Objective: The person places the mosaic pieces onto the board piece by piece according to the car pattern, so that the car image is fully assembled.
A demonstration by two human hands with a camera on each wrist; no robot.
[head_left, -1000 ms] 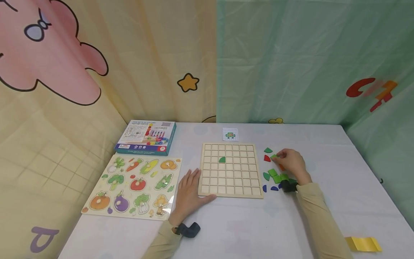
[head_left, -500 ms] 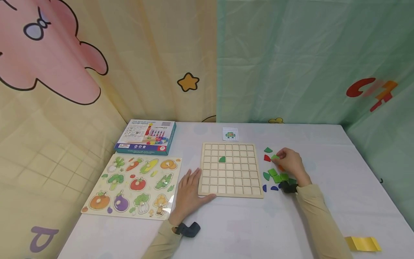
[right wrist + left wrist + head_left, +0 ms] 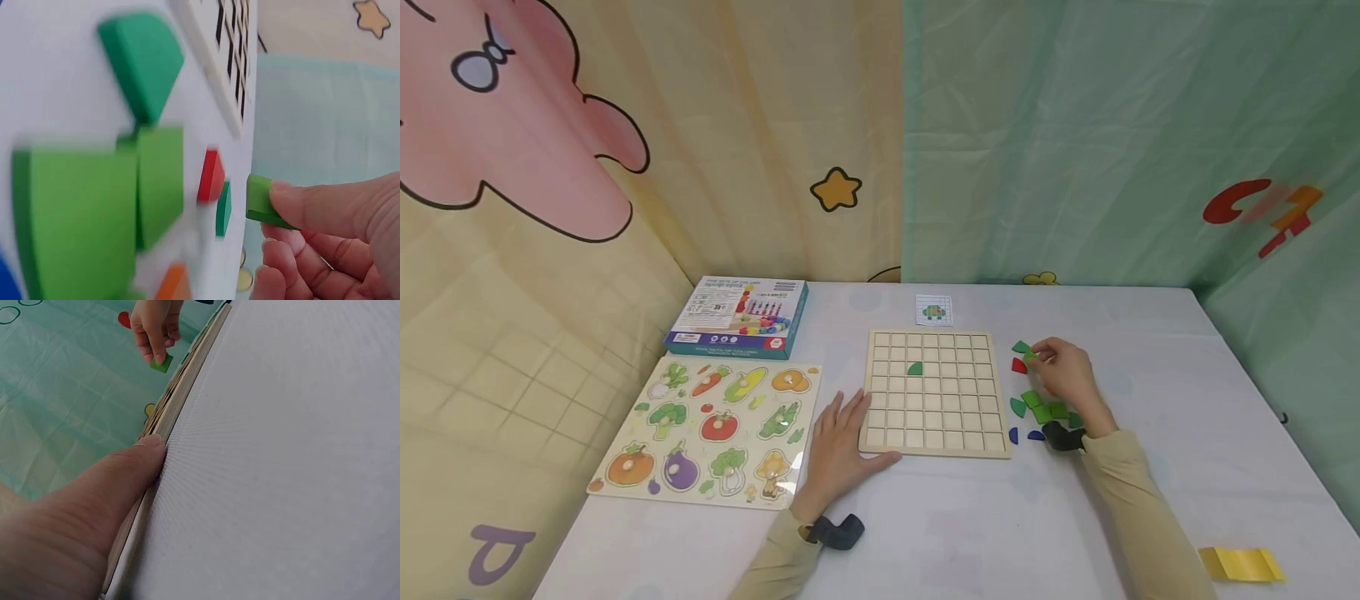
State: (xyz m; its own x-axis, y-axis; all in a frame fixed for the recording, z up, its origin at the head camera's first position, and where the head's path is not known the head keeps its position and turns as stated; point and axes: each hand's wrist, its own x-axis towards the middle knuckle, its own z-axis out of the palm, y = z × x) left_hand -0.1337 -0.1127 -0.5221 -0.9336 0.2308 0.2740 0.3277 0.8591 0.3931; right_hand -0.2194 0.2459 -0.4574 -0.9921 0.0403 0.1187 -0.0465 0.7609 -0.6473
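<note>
A square wooden grid board [image 3: 934, 421] lies mid-table, with one dark green quarter-round tile [image 3: 915, 369] in a cell. My left hand [image 3: 837, 462] rests against its lower left corner, fingers extended along the left side. In the left wrist view, the thumb [image 3: 119, 478] presses the near edge. To the right of the board, my right hand [image 3: 1067, 372] pinches a light green square tile [image 3: 257, 197] between thumb and fingers, held above the table. Below it are light green square tiles [image 3: 1041, 413], a red tile [image 3: 1018, 366], dark green tiles [image 3: 1018, 407] and blue half-round tiles [image 3: 1013, 436].
A small pattern card [image 3: 934, 311] lies behind the board. On the left are a vegetable puzzle board [image 3: 700, 487] and a blue and white box [image 3: 737, 317]. A folded yellow piece [image 3: 1242, 565] lies front right. Curtains [image 3: 1045, 142] hang behind the table.
My right hand has lifted the light green square tile and moved slightly back and left, toward the dark green tile. The left hand stays in place against the board.
</note>
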